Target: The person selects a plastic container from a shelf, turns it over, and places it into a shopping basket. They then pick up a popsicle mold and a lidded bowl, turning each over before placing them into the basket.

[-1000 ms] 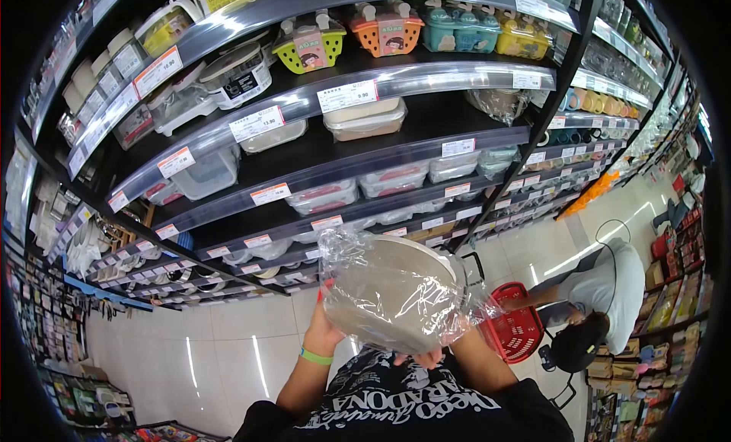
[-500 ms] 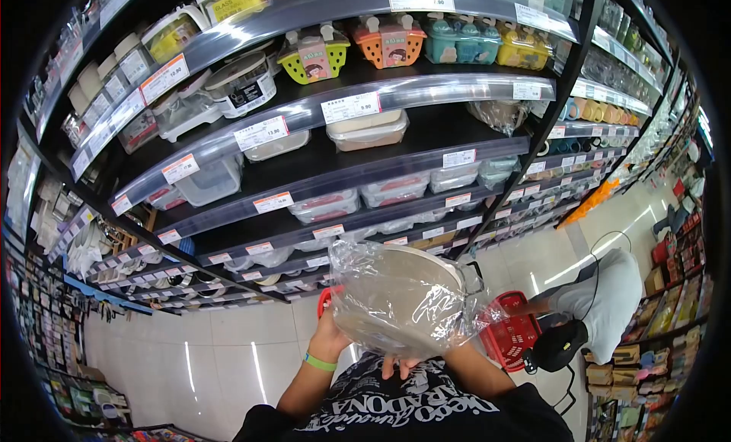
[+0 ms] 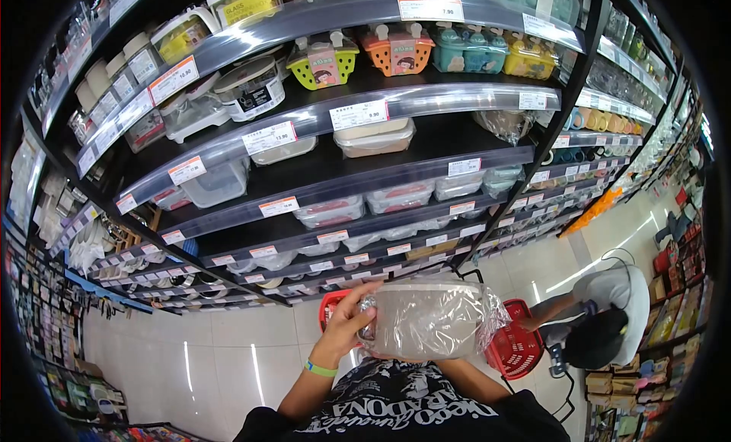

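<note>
A beige plastic box [image 3: 430,316], wrapped in crinkled clear film, is held level in front of my chest. My left hand [image 3: 352,324], with a green band at its wrist, is closed around the box's left end, thumb on top. My right hand [image 3: 455,368] is under the box's near right side; its fingers are hidden behind the box. Loose film [image 3: 493,320] bunches at the right end.
Shelves ahead hold plastic food containers [image 3: 373,137], small green [image 3: 324,65] and orange baskets [image 3: 397,54], and price tags. Red shopping baskets [image 3: 518,347] stand beyond the box and to its right. A person in a light shirt [image 3: 609,290] bends at right.
The wrapped box has turned from tilted to flatter and now shows a long side. My left hand has shifted up over its end. The right fingers, seen below before, are now hidden.
</note>
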Demonstrator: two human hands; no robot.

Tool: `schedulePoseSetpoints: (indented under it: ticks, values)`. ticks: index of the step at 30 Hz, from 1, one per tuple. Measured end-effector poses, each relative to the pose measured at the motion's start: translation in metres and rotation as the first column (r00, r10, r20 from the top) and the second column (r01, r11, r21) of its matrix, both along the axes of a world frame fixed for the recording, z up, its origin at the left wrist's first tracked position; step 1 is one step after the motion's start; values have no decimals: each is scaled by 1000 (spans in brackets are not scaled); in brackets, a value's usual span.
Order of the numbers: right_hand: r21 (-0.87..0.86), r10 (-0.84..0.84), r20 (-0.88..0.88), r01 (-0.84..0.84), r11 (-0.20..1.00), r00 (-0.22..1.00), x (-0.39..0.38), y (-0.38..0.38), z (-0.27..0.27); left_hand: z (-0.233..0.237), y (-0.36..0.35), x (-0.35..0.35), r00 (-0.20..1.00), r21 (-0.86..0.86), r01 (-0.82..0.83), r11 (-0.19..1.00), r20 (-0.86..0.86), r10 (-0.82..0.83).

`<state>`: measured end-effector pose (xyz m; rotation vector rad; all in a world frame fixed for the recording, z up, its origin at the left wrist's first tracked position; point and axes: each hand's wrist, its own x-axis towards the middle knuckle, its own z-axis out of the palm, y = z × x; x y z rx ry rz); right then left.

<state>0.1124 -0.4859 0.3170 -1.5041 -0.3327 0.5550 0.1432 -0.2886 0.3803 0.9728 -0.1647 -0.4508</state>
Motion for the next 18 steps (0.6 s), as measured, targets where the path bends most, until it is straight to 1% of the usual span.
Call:
schedulePoseSetpoints:
  ticks: [2, 5, 8, 11, 14, 17, 18]
  values:
    - [-33, 4, 13, -4, 999, 1000, -2, -2, 2, 7, -2, 0, 998, 63, -1, 998, 68, -4]
    - [-76, 42, 49, -38, 996, 998, -9, -5, 7, 10, -2, 1, 986, 129, 30, 991, 158, -51]
    - [-113, 84, 90, -74, 991, 992, -21, -8, 14, 15, 1, -3, 964, 235, 59, 970, 238, -116]
    - [-163, 79, 124, -58, 985, 989, -26, -5, 13, 22, -2, -6, 949, 282, 225, 933, 153, -276]
    - [-213, 26, 139, 5, 977, 990, -19, 2, 6, 32, -17, -10, 946, 367, 64, 928, 272, -173]
    - [-245, -23, 140, 57, 968, 990, -11, 7, -1, 22, -9, -3, 915, 537, -65, 841, 368, -165]
    - [-242, -40, 125, 69, 968, 991, -11, 8, -1, 20, -6, -2, 907, 534, -121, 837, 402, -126]
